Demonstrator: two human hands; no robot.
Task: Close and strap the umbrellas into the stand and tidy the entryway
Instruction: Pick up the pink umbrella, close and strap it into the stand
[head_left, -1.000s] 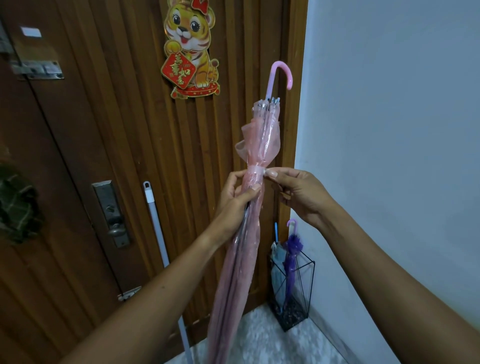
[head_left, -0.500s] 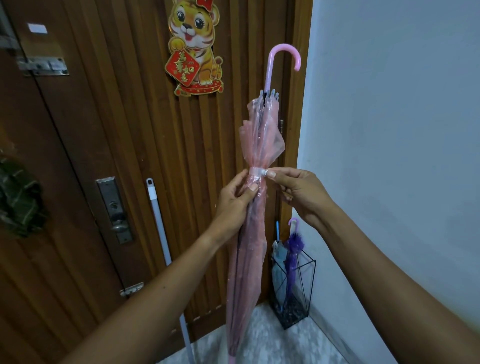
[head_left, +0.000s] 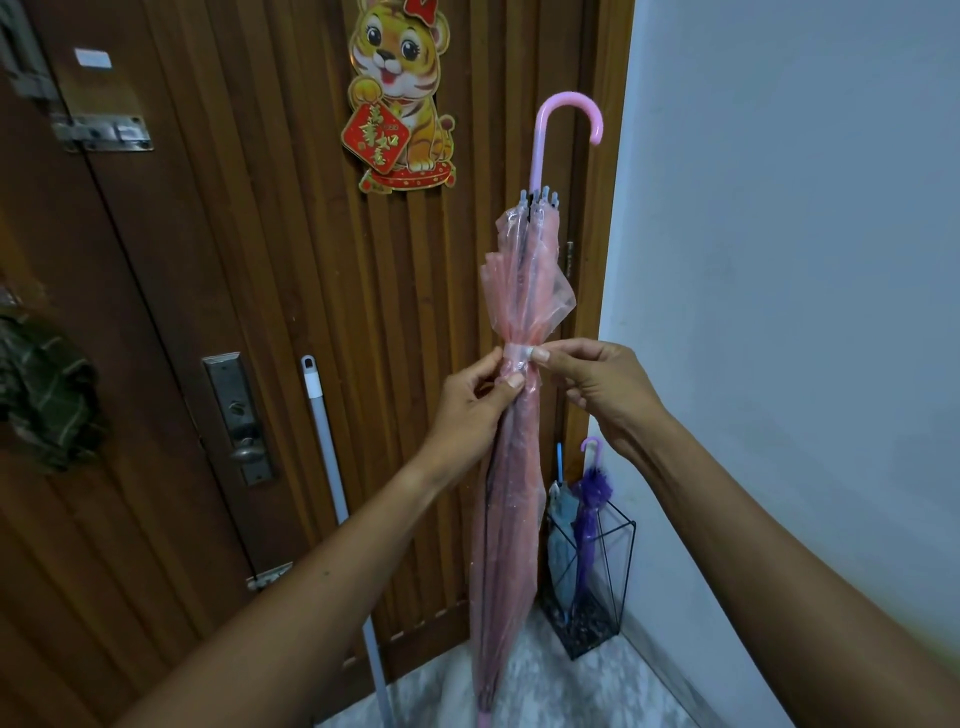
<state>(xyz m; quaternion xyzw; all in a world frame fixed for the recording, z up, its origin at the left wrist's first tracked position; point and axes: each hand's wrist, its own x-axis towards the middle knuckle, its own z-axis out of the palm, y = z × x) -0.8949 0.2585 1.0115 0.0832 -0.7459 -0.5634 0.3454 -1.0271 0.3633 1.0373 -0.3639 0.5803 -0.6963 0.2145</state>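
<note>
Pink, see-through plastic fills the middle of the view: a closed pink umbrella (head_left: 511, 493) is held upright, tip down toward the marble floor (head_left: 545, 691) and curved handle (head_left: 569, 111) at the top. Two bare arms reach in from below. The left hand (head_left: 470, 410) pinches the gathered canopy just under the white strap (head_left: 517, 353), which keeps the folds bunched so they cannot spring loose. The right hand (head_left: 597, 384) pinches the strap's end between thumb and forefinger at the umbrella's right side, probably to fasten it. Above the strap the plastic flares out. Farther off, in the corner by the pale wall (head_left: 779, 260), a black wire stand (head_left: 623, 571) on the floor already holds a purple umbrella (head_left: 589, 499) and a blue umbrella (head_left: 561, 540), handles up. A white pole (head_left: 324, 441) leans on the wooden door (head_left: 260, 312), which carries a tiger decoration (head_left: 400, 98).
</note>
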